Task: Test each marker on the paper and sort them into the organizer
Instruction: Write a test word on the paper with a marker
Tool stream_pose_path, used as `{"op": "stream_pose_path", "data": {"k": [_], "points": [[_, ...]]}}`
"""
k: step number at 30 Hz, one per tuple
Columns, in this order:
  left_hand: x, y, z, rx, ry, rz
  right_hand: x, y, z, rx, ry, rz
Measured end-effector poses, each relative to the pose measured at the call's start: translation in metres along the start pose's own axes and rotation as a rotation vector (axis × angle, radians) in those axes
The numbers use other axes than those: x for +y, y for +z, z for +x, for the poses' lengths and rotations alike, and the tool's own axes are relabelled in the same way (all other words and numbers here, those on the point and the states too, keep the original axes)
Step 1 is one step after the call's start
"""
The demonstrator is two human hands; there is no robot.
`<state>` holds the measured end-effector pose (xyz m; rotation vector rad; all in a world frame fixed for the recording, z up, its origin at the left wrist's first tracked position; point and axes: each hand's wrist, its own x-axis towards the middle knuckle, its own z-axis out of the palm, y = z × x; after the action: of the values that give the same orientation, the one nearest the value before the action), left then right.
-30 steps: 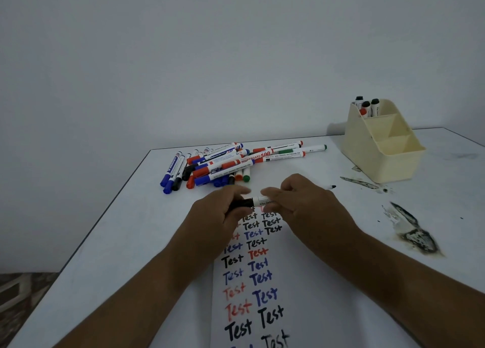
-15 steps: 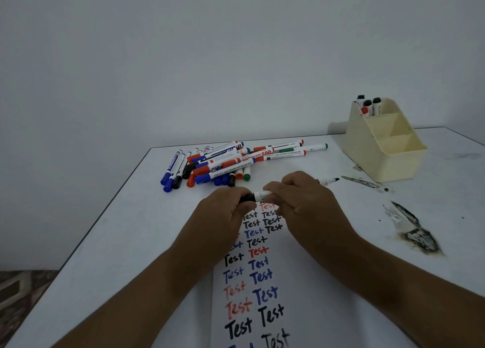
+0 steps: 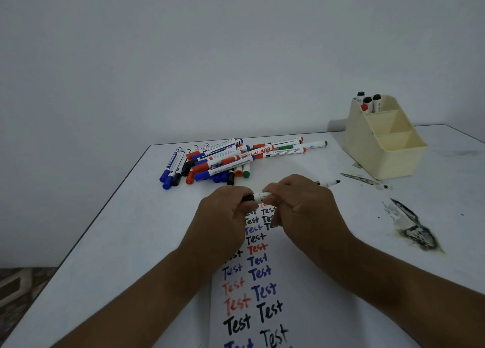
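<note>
Since the earlier frames, both hands had lifted slightly off the paper and away from me, and the marker's tip end now poked out past the right knuckles. I judged the cap pull was under way, the next test word not yet written.

Largest first: table (image 3: 105, 242), smooth, matte white, with a dark smeared stain right of my right fingers. Paper (image 3: 301, 308), flat white sheet under both wrists, rows of "Test" in black, blue and red running up to the fingers. Organizer (image 3: 388, 158), cream plastic, stepped compartments, well beyond and right of the right fingers; a few capped markers stood upright in its rear compartment, the two nearer ones showed nothing inside.

Marker pile (image 3: 223, 161), slim white glossy barrels with coloured caps, lay just beyond the fingertips.

Left hand (image 3: 223, 213) had fingers curled round the black cap end. Right hand (image 3: 301, 206) pinched the white barrel. Marker (image 3: 259, 197) spanned the gap between the two, held level above the paper's top rows.
</note>
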<state>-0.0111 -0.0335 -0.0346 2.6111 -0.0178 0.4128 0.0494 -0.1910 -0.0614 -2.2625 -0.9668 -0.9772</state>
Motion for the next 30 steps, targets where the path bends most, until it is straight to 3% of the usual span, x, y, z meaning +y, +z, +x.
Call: {"op": "stream_pose_path", "data": {"k": [9,16,21,25,30], "points": [[-0.005,0.0,0.005,0.015,0.053,0.001,0.0,0.0,0.004,-0.053,-0.004,0.063],[-0.025,-0.008,0.002,0.025,0.205,-0.06,0.005,-0.008,0.003,-0.34,0.146,0.069],[-0.035,-0.013,0.001,-0.115,0.103,-0.216,0.005,-0.026,0.008,-0.213,0.275,0.027],[-0.042,-0.01,0.004,-0.237,0.053,-0.104,0.005,-0.029,0.007,-0.116,0.434,0.323],[-0.045,-0.008,0.006,-0.369,0.062,0.092,-0.002,-0.03,0.009,-0.039,0.616,0.906]]}}
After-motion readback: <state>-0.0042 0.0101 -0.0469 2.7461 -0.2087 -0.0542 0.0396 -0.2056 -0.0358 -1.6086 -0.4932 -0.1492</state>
